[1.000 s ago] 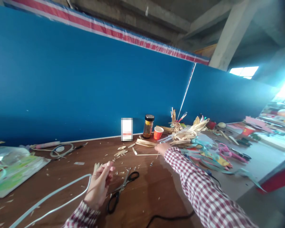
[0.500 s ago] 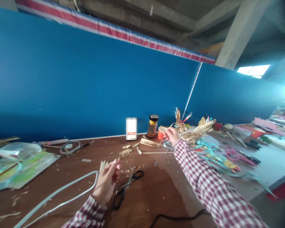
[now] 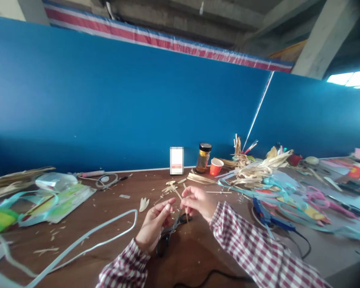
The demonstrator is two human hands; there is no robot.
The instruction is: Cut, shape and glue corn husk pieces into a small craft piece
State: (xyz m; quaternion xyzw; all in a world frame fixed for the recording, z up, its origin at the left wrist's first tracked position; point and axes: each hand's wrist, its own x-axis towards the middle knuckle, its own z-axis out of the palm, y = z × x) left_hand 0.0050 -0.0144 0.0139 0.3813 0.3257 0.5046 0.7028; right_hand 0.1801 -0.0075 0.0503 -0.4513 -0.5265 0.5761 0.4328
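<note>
Above the middle of the table, my two hands are close together. My left hand (image 3: 158, 219) is pinched, its thumb tip against the fingers; anything between them is too small to name. My right hand (image 3: 199, 203) pinches a thin straw-coloured stick (image 3: 187, 216), which pokes out below the fingers. Beneath the hands lie black-handled scissors (image 3: 163, 241), partly covered by them. A small fan of pale husk pieces (image 3: 144, 204) rests left of my left hand. Husk scraps (image 3: 170, 186) are scattered just beyond the hands.
Behind stand a white pixelated block (image 3: 177, 161), a dark-lidded jar (image 3: 204, 157) and an orange paper cup (image 3: 216, 167). To the right are a blue glue gun (image 3: 267, 216), dried husks (image 3: 252, 170) and pink scissors (image 3: 318, 198). A white looped tube (image 3: 93, 228) lies front left.
My right hand has come left from beside the orange cup to my left hand, bringing the thin stick. The glue gun has come into sight. The view has shifted slightly.
</note>
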